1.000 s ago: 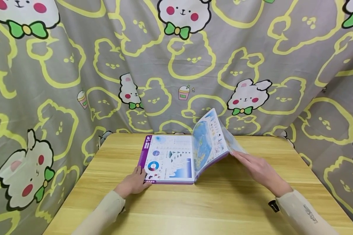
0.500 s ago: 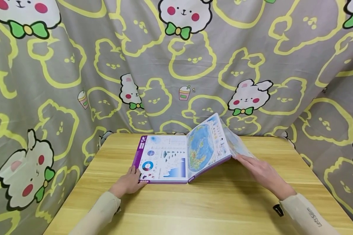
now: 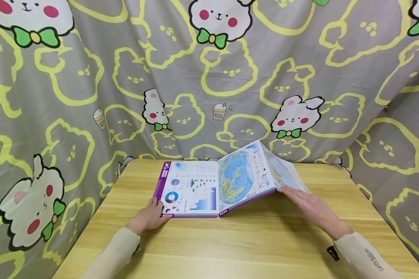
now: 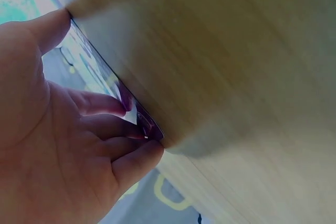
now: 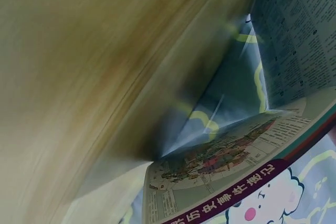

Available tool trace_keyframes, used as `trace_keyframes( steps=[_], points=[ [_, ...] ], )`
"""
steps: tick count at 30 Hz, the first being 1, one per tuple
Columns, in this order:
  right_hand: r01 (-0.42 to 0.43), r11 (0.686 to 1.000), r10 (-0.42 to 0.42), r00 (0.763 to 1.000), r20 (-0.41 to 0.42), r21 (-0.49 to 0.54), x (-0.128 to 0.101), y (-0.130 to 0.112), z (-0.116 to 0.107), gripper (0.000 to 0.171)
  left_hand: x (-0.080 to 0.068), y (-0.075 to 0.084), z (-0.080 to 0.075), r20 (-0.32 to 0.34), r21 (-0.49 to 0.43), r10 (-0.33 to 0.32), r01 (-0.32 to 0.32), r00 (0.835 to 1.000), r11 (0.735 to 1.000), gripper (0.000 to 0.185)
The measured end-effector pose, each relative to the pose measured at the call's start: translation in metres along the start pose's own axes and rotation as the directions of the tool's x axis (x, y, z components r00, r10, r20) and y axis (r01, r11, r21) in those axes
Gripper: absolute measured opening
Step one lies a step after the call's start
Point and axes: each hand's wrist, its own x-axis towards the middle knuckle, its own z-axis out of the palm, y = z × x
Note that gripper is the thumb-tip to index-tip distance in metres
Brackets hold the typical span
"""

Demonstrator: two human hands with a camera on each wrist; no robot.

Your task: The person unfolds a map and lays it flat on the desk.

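Note:
A purple-edged folding map stands partly unfolded on the table. Its left panel, with charts, lies flat. The middle panel, with a world map, slopes up to the right, and a further panel slants down behind it. My left hand holds the near left corner; in the left wrist view, the hand has its thumb and fingertips along the edge. My right hand grips the near edge at the right fold, fingertips partly hidden. The right wrist view shows the map's printed underside, raised off the table.
A wood-grain table carries the map. Grey curtain with yellow outlines and white cartoon rabbits hangs behind the table and on both sides. A small black object sits at the right sleeve's cuff.
The left panel has slid left with my left hand. The middle panel has tipped lower and shows more of its world map, while the right panel has spread outward. My right hand has shifted slightly right.

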Motion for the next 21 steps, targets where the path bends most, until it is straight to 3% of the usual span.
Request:
trace_keyframes(
  steps=[7, 21],
  points=[
    [0.002, 1.0, -0.002, 1.0, 0.002, -0.004, -0.004, 0.001, 0.003, 0.048, 0.0, -0.002, -0.001, 0.001, -0.011, -0.003, 0.003, 1.0, 1.0, 0.079],
    [-0.027, 1.0, 0.027, 0.992, 0.122, 0.0, -0.014, 0.001, 0.002, 0.054, 0.002, -0.008, -0.004, 0.021, -0.019, 0.0, 0.0, 1.0, 1.0, 0.081]
  ],
)
